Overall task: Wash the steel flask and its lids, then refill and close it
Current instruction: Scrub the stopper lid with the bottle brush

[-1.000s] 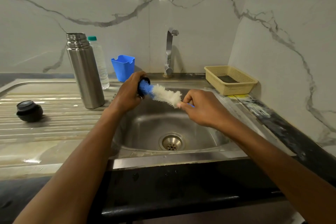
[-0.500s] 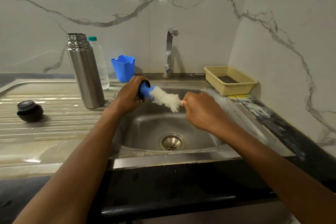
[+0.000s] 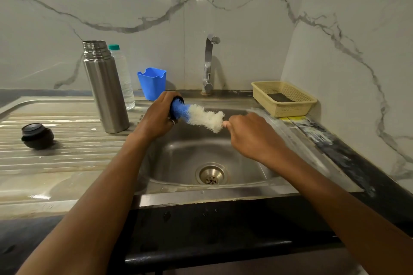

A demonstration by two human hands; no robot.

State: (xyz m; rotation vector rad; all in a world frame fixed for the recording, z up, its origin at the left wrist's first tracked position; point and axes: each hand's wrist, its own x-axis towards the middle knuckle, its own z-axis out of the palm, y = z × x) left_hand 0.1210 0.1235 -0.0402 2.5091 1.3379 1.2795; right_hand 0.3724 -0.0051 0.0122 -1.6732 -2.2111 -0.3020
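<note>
The steel flask [image 3: 105,87] stands upright and uncapped on the draining board, left of the basin. A black lid [image 3: 37,136] lies further left on the board. Over the sink, my left hand [image 3: 156,119] grips a small black lid [image 3: 178,98]; most of that lid is hidden by my fingers. The blue tip of a bottle brush [image 3: 202,116] is pushed into it, and the white bristles stretch to the right. My right hand [image 3: 253,135] grips the brush handle, which is hidden inside my fist.
A clear plastic bottle [image 3: 122,76] with a teal cap stands behind the flask. A blue plastic cup [image 3: 152,82] and the tap [image 3: 209,62] sit at the back of the steel sink [image 3: 185,156]. A yellow basket [image 3: 283,99] rests at the right corner.
My right hand has dropped slightly and shifted a little, working the brush in the lid. My left hand has stayed almost in place. The flask and the other lid have not moved.
</note>
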